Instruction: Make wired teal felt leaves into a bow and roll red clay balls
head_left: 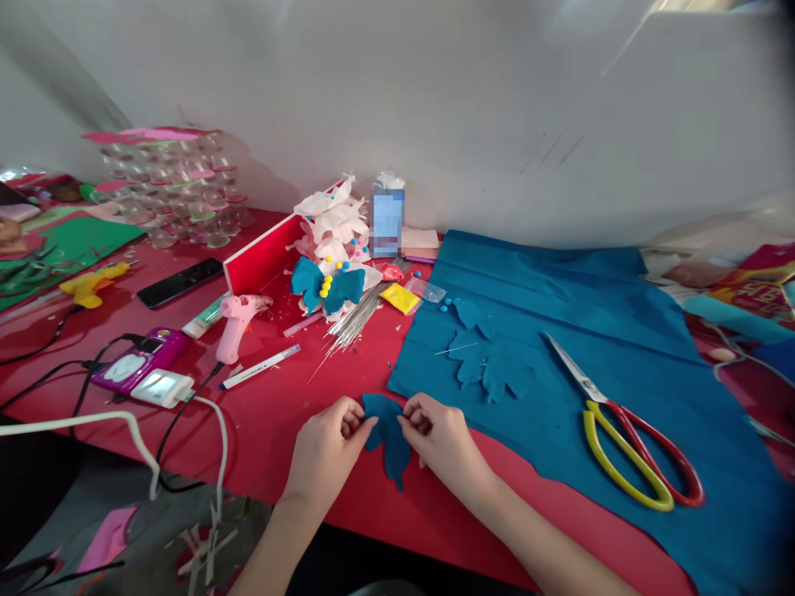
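A blue cut-out fabric piece with curved lobes (392, 443) is held near the front edge of the red table. My left hand (332, 443) pinches its left upper edge between thumb and fingers. On the opposite side, my right hand (438, 430) pinches the right edge the same way. Just beyond and to the right lie more blue cut-out pieces (497, 377) on a large blue fabric sheet (559, 290), with a thin wire across them. Scissors (612, 418) with yellow and red handles rest on that sheet, right of my right hand.
A finished-looking blue butterfly (328, 285) with yellow beads sits by a bundle of wires (357, 319). Left of it are a pink glue gun (234, 327), a pen (261, 367), a phone (180, 281) and a purple power strip (140, 362) with cables. Stacked clear cups (171, 186) stand behind.
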The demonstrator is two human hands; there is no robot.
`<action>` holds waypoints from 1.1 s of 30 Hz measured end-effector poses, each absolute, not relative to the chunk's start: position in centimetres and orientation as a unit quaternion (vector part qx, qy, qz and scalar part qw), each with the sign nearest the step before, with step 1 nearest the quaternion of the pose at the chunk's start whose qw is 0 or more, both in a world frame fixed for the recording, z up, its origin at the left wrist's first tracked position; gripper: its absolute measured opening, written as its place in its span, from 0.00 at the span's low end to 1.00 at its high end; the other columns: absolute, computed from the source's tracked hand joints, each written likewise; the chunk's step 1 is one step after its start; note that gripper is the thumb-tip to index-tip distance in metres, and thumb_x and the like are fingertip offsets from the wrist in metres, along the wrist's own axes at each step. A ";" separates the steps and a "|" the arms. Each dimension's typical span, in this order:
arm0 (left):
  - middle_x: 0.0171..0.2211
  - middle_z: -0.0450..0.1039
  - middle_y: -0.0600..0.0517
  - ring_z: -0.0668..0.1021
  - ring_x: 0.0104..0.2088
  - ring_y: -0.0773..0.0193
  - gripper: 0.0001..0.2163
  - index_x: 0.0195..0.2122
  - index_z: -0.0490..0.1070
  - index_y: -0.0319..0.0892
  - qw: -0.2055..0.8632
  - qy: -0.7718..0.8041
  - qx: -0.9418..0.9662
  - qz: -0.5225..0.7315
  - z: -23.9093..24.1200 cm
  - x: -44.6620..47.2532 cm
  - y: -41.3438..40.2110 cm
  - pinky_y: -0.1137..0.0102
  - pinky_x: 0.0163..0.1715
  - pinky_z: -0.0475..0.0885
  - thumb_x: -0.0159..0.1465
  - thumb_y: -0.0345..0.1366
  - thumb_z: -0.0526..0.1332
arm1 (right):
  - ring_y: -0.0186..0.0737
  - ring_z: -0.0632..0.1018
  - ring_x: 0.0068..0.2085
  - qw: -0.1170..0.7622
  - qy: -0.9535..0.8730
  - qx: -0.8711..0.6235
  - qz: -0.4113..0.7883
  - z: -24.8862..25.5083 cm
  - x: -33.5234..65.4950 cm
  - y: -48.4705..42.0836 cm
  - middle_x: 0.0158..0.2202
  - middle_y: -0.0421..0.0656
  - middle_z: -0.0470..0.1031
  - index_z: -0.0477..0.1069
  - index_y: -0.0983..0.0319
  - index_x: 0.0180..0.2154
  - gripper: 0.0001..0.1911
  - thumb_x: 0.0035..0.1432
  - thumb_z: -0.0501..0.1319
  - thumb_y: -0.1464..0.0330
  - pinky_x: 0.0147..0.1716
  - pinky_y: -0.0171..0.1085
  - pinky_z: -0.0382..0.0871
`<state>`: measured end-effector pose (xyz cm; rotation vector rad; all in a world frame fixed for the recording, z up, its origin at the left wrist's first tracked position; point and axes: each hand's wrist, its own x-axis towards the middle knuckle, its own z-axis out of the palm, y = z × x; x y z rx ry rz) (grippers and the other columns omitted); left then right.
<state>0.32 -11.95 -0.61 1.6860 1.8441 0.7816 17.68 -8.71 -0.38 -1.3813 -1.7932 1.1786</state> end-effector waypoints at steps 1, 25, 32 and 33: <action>0.23 0.70 0.56 0.72 0.23 0.67 0.09 0.29 0.64 0.45 0.254 0.679 0.624 0.292 -0.7 0.3 -12.0 0.74 0.25 0.65 0.61 0.44 0.59 | 0.29 0.66 0.12 0.293 -0.670 -0.519 0.443 -0.4 17.7 -8.7 0.19 0.33 0.61 0.60 0.59 0.28 0.06 0.56 0.55 0.66 0.12 0.28 0.58; 0.65 0.52 0.50 0.57 0.64 0.56 0.25 0.66 0.45 0.45 0.054 0.445 0.886 0.117 -0.2 0.9 -12.5 0.54 0.60 0.57 0.68 0.41 0.47 | 0.48 0.67 0.57 0.193 -0.904 -0.370 0.095 -0.1 23.2 -9.3 0.56 0.53 0.67 0.64 0.66 0.55 0.22 0.59 0.49 0.76 0.54 0.49 0.68; 0.65 0.50 0.47 0.57 0.64 0.56 0.29 0.67 0.38 0.42 0.011 0.449 0.883 0.139 -0.5 1.0 -12.8 0.58 0.60 0.58 0.67 0.42 0.49 | 0.47 0.46 0.67 0.106 -0.942 -0.304 0.089 0.5 22.8 -9.2 0.67 0.49 0.43 0.40 0.67 0.66 0.37 0.57 0.50 0.75 0.62 0.52 0.50; 0.65 0.49 0.45 0.56 0.64 0.55 0.30 0.67 0.37 0.40 -0.010 0.472 0.868 0.151 -0.7 0.9 -12.9 0.58 0.60 0.58 0.67 0.40 0.49 | 0.48 0.44 0.67 0.098 -0.945 -0.298 0.095 0.7 22.8 -9.1 0.67 0.49 0.41 0.39 0.67 0.66 0.38 0.56 0.50 0.75 0.63 0.53 0.47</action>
